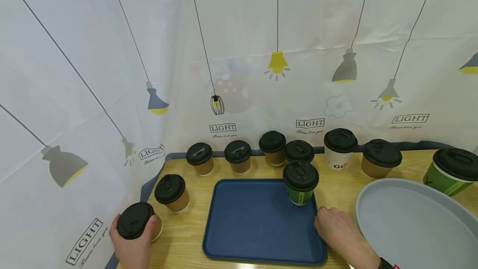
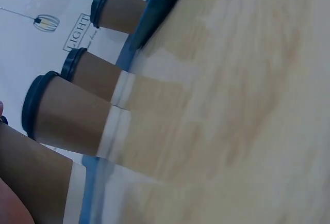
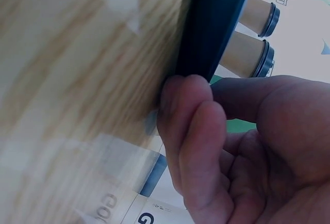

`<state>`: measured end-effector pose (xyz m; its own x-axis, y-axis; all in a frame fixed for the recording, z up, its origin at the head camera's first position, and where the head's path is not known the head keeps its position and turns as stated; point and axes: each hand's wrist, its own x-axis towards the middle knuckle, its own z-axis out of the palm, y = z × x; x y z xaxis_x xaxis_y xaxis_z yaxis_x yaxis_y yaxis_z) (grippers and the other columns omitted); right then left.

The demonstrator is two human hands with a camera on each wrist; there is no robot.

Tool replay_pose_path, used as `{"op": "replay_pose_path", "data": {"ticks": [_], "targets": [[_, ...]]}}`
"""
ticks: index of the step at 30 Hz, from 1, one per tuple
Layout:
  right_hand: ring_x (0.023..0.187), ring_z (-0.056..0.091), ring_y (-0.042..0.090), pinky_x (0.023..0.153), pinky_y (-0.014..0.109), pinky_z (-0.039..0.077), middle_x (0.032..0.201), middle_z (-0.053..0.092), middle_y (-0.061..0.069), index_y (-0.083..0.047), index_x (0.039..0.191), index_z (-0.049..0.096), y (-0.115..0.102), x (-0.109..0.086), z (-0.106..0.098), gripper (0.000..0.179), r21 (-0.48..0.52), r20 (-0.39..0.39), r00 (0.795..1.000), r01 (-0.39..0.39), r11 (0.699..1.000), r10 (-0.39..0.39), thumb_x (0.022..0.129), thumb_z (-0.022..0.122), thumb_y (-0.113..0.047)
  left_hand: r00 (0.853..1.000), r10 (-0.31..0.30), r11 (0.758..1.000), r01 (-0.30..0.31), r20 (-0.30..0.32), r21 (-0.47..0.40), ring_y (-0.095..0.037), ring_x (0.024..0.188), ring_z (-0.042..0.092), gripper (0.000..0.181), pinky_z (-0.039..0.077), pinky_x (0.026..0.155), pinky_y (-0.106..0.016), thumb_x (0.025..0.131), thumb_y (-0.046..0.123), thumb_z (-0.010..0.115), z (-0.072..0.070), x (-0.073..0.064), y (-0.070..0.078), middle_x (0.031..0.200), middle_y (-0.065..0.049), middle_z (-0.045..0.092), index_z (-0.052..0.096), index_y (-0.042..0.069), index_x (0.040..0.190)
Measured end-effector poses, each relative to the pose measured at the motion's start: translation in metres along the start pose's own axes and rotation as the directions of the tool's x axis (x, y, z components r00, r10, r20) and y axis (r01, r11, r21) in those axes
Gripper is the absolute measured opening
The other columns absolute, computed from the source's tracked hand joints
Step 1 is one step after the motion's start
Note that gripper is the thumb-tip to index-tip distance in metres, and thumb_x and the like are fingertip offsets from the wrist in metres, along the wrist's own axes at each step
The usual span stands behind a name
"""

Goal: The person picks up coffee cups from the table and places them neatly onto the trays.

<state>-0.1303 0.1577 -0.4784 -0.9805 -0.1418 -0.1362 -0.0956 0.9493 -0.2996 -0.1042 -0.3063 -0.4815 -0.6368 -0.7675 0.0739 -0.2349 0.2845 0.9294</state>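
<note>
At the left of the head view, my left hand (image 1: 132,247) grips a brown paper coffee cup (image 1: 135,220) with a black lid, fingers and thumb around its sides. The left wrist view shows that cup's brown wall low at the left edge. My right hand (image 1: 339,231) pinches the right rim of the blue tray (image 1: 257,227); in the right wrist view its fingers (image 3: 203,152) curl at the tray's dark edge. A green paper cup (image 1: 300,182) with a black lid stands upright at the tray's back right corner.
Another lidded brown cup (image 1: 172,193) stands just beyond my left hand. Several lidded cups line the back, including a white cup (image 1: 337,157) marked GO. A grey oval tray (image 1: 414,227) lies right of my right hand, with a large green cup (image 1: 449,173) behind. A printed curtain (image 1: 246,24) encloses the table.
</note>
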Motion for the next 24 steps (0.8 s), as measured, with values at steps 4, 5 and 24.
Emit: {"op": "replay_pose_path", "data": {"ticks": [4, 5, 24], "targets": [[0.052, 0.051, 0.018, 0.049, 0.035, 0.043, 0.060, 0.050, 0.002, -0.009, 0.071, 0.056, 0.000, 0.000, 0.000, 0.026, 0.009, 0.009, 1.000, -0.006, 1.000, 0.006, 0.095, 0.063, -0.006, 0.996, 0.065, 0.997, -0.068, -0.058, -0.046, -0.051, 0.142, 0.036, 0.106, 0.028, 0.115, -0.064, 0.083, 0.039, 0.086, -0.008, -0.007, 0.013, 0.161, -0.024, 0.032, 0.023, 0.011, 0.163], [0.052, 0.051, 0.018, 0.049, 0.035, 0.043, 0.060, 0.050, 0.002, -0.009, 0.071, 0.056, 0.000, 0.000, 0.000, 0.026, 0.010, 0.011, 1.000, -0.007, 1.000, 0.007, 0.095, 0.063, -0.006, 0.994, 0.085, 0.994, -0.089, -0.063, -0.060, -0.049, 0.142, 0.037, 0.105, 0.028, 0.116, -0.062, 0.083, 0.037, 0.087, -0.009, -0.009, 0.017, 0.161, -0.023, 0.033, 0.024, 0.012, 0.163], [0.052, 0.051, 0.018, 0.049, 0.036, 0.044, 0.058, 0.050, 0.002, -0.009, 0.067, 0.055, 0.002, 0.001, 0.000, 0.030, 0.023, -0.002, 1.000, 0.027, 0.999, -0.027, 0.095, 0.062, -0.003, 0.919, 0.364, 0.907, -0.313, 0.150, -0.281, -0.013, 0.128, 0.046, 0.096, 0.036, 0.103, -0.032, 0.081, 0.007, 0.088, 0.024, -0.060, 0.081, 0.147, 0.000, 0.045, 0.036, 0.024, 0.159]]}}
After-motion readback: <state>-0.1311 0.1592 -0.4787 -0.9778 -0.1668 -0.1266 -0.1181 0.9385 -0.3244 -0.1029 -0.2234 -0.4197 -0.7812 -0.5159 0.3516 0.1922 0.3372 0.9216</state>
